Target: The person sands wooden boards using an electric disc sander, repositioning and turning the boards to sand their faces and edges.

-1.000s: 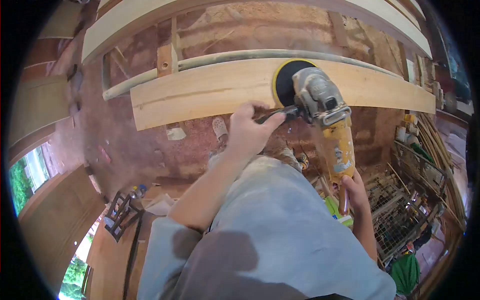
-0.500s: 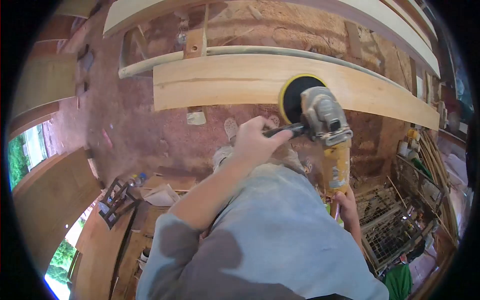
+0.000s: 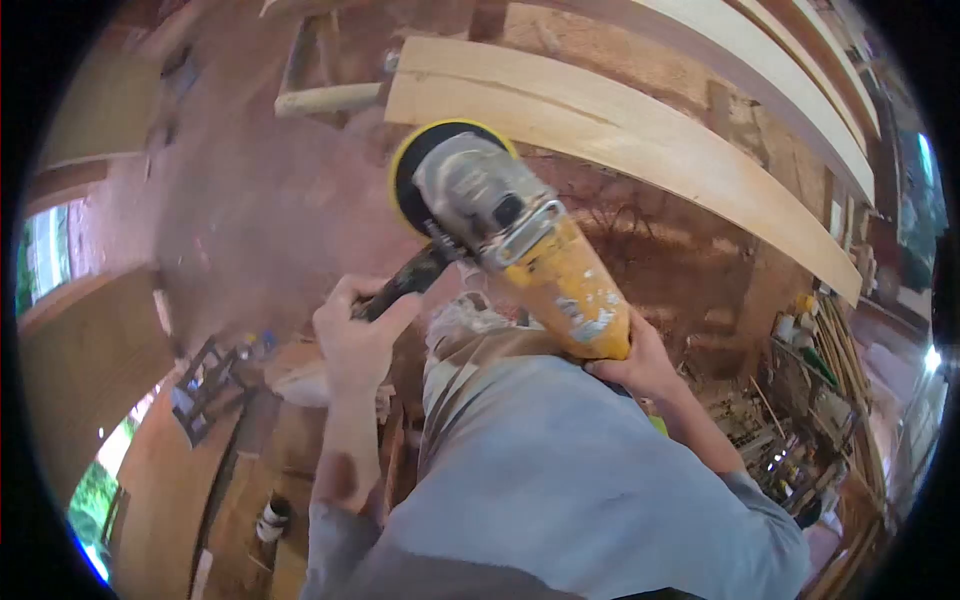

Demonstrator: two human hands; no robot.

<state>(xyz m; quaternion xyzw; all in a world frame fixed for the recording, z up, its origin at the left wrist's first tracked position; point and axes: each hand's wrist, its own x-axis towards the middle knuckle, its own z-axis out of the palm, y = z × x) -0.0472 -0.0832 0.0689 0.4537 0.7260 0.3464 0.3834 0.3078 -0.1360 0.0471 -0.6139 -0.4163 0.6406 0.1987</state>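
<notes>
A worn yellow and grey angle grinder is held up in front of my body, its round sanding disc edged in yellow. My left hand is wrapped round the black side handle. Around the rear of the yellow body my right hand is closed, with part of its fingers hidden beneath. Beyond the tool lies a long pale wooden board, resting on a support. The disc appears apart from the board, near its left end.
More long planks lie at the upper right. Wooden panels stand on the left, near a dark metal frame. Thin sticks and clutter fill the right side. A small can sits at the lower left.
The grinder has come off the board, moving left and closer to my body, and tilted. Both hands have moved left with it. The view has shifted too.
</notes>
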